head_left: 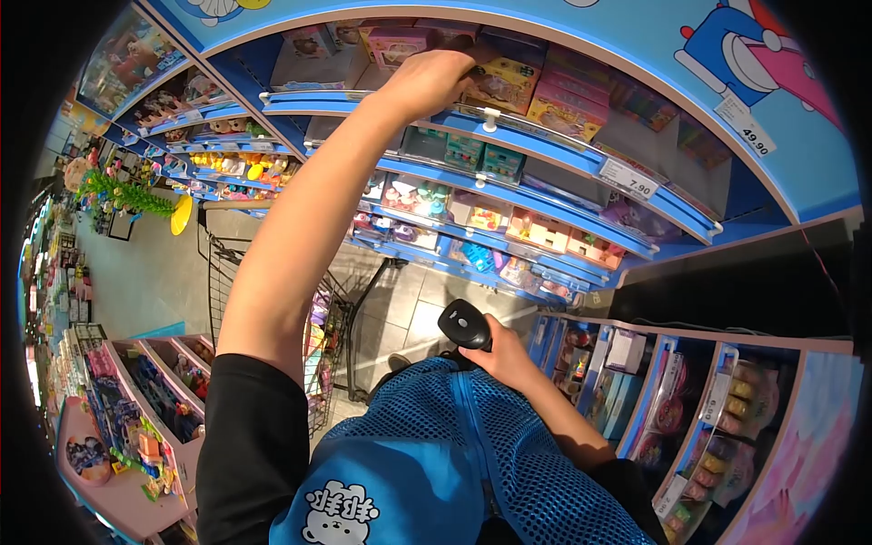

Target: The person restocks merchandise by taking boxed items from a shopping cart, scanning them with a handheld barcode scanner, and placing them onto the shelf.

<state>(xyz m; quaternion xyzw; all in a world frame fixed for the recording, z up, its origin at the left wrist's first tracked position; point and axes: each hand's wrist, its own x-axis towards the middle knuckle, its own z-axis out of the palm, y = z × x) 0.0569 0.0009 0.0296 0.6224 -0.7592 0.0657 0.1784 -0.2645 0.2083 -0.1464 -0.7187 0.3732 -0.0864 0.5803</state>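
My left hand (429,84) reaches up into the top shelf, its fingers in shadow among small boxed goods. Close to its right side is a yellow printed box (502,84), and a pink box (397,45) lies just left of the fingers. Whether the fingers grip a box cannot be made out. Low in front of my body, my right hand (500,356) is wrapped round a black handheld barcode scanner (464,325), its rounded head pointing up and left.
A black wire shopping cart (329,341) with goods in it stands below my left arm. Blue shelves hold boxed toys, with a price tag (629,179) on one edge. Lower display racks (677,400) stand to the right. A pink display counter (118,509) is at lower left.
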